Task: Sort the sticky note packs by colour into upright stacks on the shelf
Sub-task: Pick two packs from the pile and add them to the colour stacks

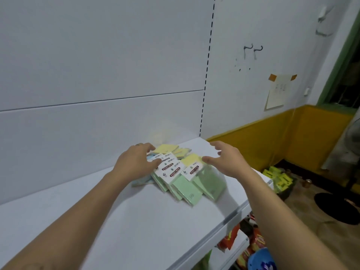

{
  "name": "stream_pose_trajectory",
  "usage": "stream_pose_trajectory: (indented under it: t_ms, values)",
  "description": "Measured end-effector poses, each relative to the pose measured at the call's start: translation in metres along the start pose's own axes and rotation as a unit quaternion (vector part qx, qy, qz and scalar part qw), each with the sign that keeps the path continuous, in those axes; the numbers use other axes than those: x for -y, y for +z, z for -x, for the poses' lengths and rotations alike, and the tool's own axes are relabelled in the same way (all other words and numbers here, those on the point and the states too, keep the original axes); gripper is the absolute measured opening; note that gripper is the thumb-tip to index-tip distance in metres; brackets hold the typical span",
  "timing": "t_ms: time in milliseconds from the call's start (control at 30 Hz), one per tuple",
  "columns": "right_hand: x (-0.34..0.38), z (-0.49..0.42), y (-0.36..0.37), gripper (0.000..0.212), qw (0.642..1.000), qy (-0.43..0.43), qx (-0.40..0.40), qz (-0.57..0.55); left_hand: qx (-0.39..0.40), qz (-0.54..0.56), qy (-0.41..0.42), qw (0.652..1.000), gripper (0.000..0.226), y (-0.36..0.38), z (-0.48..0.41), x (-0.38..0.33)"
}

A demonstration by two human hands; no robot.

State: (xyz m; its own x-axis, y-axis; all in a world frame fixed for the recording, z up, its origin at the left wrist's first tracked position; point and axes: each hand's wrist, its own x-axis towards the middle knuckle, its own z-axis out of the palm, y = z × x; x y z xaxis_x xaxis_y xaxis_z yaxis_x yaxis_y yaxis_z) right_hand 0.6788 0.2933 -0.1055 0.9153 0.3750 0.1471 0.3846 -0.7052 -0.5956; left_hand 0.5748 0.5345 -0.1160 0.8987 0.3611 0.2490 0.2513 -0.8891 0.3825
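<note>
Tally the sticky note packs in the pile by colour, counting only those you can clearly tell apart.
Green packs: about 5, fanned out flat at the front
Yellow packs: about 3, toward the back
Blue packs: at least 1, mostly hidden under the left hand
Total: about 9; overlap makes an exact count impossible. None stands upright on the shelf yet.
</note>
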Motion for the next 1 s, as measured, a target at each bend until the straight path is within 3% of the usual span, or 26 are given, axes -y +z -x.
stream_pose_trajectory:
  t_ms: [533,867,1000]
  values:
    - [0.023,-0.107,0.032,0.06,0.981,-0.141,0.136,0.004,-0.037,-0.064,-0.102,0.992,0.045,0.02,0.013,-0.027]
    - [0.046,-0.133,0.075,0.077,0.972,-0.136,0.181,0.062,-0.046,-0.065,-0.15,0.985,0.047,0.021,0.027,-0.032]
    - [0.046,-0.137,0.084,0.072,0.968,-0.134,0.19,0.094,-0.041,-0.067,-0.153,0.985,0.048,0.028,0.034,-0.034]
